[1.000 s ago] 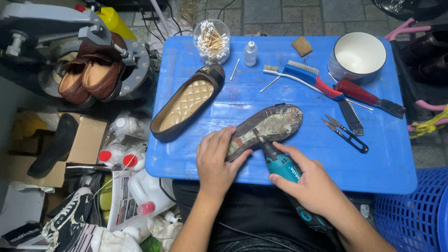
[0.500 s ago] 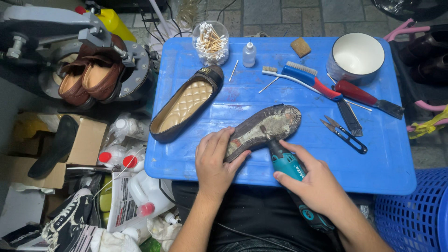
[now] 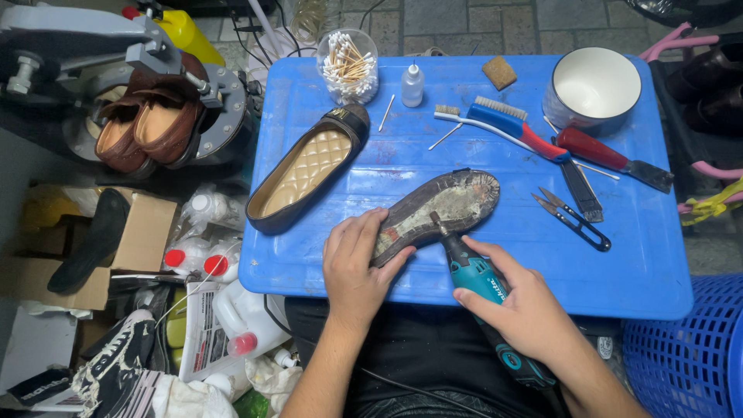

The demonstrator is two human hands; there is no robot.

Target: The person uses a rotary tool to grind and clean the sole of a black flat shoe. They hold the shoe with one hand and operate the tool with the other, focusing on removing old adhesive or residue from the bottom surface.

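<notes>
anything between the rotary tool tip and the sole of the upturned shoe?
Nothing visible. The right hand holds the teal rotary tool, and its tip sits right at the worn sole of the shoe. The left hand grips the heel end, clear of the tip. The scissors lie off to the side.

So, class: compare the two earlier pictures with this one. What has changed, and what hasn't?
Almost nothing. The left hand still steadies the upturned shoe, and the right hand still holds the teal rotary tool with its tip on the sole. Everything else on the blue table lies unmoved.
</notes>
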